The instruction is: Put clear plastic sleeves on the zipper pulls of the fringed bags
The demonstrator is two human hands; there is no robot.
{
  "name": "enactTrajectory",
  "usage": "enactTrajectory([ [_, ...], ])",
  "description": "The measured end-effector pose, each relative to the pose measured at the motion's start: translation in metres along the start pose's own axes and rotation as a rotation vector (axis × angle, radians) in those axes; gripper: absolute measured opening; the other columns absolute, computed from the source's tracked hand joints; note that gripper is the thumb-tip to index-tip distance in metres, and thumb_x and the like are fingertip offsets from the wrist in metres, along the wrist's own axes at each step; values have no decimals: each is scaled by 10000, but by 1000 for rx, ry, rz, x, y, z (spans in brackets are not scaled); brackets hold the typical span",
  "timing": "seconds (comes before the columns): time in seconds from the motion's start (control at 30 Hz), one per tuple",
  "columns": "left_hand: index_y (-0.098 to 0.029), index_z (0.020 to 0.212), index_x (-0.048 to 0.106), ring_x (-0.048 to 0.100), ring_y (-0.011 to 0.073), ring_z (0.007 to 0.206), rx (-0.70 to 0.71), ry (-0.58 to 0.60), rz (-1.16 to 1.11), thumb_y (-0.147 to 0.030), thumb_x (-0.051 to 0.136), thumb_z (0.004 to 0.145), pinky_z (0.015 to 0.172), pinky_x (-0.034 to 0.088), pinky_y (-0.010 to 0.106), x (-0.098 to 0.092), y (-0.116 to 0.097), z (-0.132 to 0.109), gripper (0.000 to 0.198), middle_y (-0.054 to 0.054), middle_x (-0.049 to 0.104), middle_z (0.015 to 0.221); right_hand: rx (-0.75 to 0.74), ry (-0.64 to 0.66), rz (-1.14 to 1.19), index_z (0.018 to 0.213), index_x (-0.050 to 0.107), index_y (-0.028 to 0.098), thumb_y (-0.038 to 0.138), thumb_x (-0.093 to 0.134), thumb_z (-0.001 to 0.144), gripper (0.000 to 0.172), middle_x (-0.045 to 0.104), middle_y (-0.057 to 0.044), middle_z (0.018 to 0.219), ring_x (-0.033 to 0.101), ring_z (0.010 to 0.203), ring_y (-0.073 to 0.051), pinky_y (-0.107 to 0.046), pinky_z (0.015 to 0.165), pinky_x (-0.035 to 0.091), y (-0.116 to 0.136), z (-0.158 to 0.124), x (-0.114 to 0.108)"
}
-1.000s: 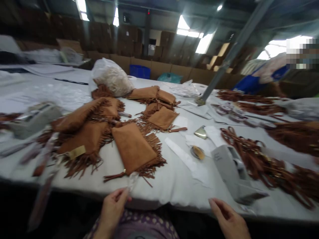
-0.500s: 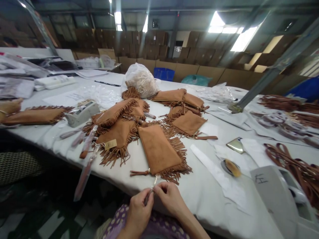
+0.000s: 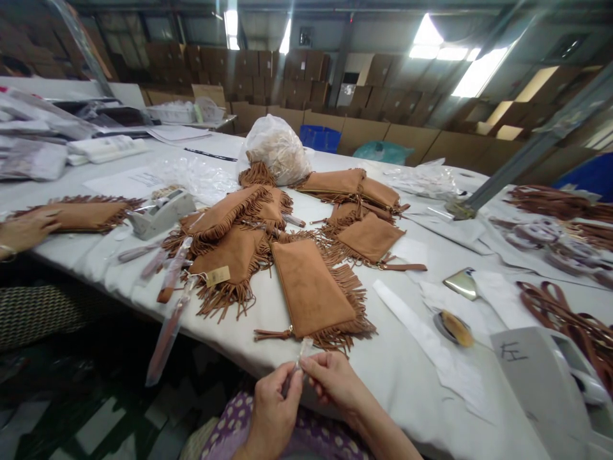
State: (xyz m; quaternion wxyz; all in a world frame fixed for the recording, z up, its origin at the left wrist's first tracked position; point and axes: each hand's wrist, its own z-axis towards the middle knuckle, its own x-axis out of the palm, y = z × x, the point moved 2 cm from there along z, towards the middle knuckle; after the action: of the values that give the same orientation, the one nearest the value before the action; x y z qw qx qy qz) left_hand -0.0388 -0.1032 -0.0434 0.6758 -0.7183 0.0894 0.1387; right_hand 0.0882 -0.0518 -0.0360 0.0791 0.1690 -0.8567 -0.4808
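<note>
Close to the table's front edge, my left hand (image 3: 275,406) is closed around a narrow clear plastic sleeve (image 3: 306,345) with something dark inside, mostly hidden by the fingers. Thumb and fingers of my right hand (image 3: 335,383) pinch the same sleeve near its top end. Just beyond both hands lies a tan fringed pouch (image 3: 313,291) with a zip and a tassel pull. Left of it, a second fringed pouch (image 3: 230,255) carries a paper tag (image 3: 218,276). A plastic-wrapped strap (image 3: 167,332) hangs over the table edge.
More pouches (image 3: 368,237) and a stuffed plastic bag (image 3: 275,150) sit farther back. Grey tape dispensers (image 3: 541,377) stand right and left. A brush (image 3: 454,328) and brown straps (image 3: 560,319) lie right. A metal post (image 3: 536,144) rises there. Another person's hand (image 3: 31,230) rests on a pouch at left.
My view has shifted slightly. Both my hands stay at the sleeve, with slightly more of its top end showing. The other person's hand has moved right onto the pouch at left.
</note>
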Motion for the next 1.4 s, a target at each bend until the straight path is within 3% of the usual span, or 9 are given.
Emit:
enactTrajectory([
  [0.23, -181, 1139, 534, 627, 175, 679, -112, -62, -22, -363, 513, 842, 653, 443, 240, -6, -4, 3, 349, 22, 688, 729, -26, -84, 51, 532, 494, 169, 487, 643, 680, 381, 426, 77, 387, 310, 321, -46, -190, 346, 223, -8, 6, 4],
  [0.3, -184, 1005, 610, 632, 168, 718, -105, -2, -91, -390, 511, 841, 669, 447, 235, -7, -3, 7, 281, 42, 691, 787, -58, -100, 9, 528, 502, 165, 479, 640, 685, 378, 432, 72, 393, 314, 330, -46, -193, 353, 214, -8, 7, 3],
  [0.43, -139, 796, 602, 409, 62, 330, -372, 128, -406, -499, 586, 751, 343, 264, 187, -3, 7, 17, 364, 7, 623, 596, -133, -94, -38, 539, 514, 163, 466, 627, 698, 360, 459, 60, 408, 335, 354, -54, -191, 363, 218, -5, 5, 1],
  [0.6, -135, 670, 555, 286, 7, 256, -593, 180, -705, -519, 691, 615, 301, 157, 162, 7, 13, 20, 411, -24, 574, 525, -210, -32, -41, 576, 574, 159, 415, 606, 723, 297, 525, 34, 463, 427, 422, -85, -194, 413, 315, -3, -2, -8],
  [0.73, -137, 685, 562, 281, 11, 260, -505, 19, -608, -562, 668, 633, 300, 161, 164, 11, 13, 17, 442, -37, 561, 513, -205, -319, -27, 742, 661, 170, 371, 615, 697, 212, 614, 6, 568, 485, 449, -115, -222, 431, 369, -10, -17, -25],
  [0.83, -129, 758, 609, 498, 88, 410, -362, -54, -443, -525, 637, 701, 408, 368, 188, 11, 10, 14, 401, -6, 607, 566, -132, -473, 93, 965, 637, 154, 403, 627, 678, 380, 658, -10, 636, 469, 394, -108, -227, 385, 335, -14, -32, -23],
  [0.97, -157, 814, 635, 636, 185, 702, -174, -51, -166, -450, 559, 802, 675, 480, 255, 8, 3, 9, 303, 39, 683, 718, -92, -344, 257, 1188, 500, 93, 450, 649, 670, 647, 594, 35, 495, 436, 342, -99, -200, 347, 288, -13, -35, 4],
  [1.17, -195, 820, 535, 628, 171, 610, -122, -1, -174, -486, 498, 842, 604, 468, 242, 7, -2, 3, 295, 19, 663, 638, -106, -280, 602, 1263, 388, 140, 431, 773, 601, 819, 505, 102, 438, 367, 329, -50, -138, 328, 214, -16, -21, 25],
  [1.4, -249, 899, 328, 230, 28, 281, -359, 169, -745, -560, 605, 749, 329, 160, 143, 22, 7, 3, 443, -140, 429, 472, -41, 8, 929, 847, 484, 192, 372, 814, 599, 450, 561, 87, 614, 165, 296, 55, -94, 291, 106, -17, -15, 27],
])
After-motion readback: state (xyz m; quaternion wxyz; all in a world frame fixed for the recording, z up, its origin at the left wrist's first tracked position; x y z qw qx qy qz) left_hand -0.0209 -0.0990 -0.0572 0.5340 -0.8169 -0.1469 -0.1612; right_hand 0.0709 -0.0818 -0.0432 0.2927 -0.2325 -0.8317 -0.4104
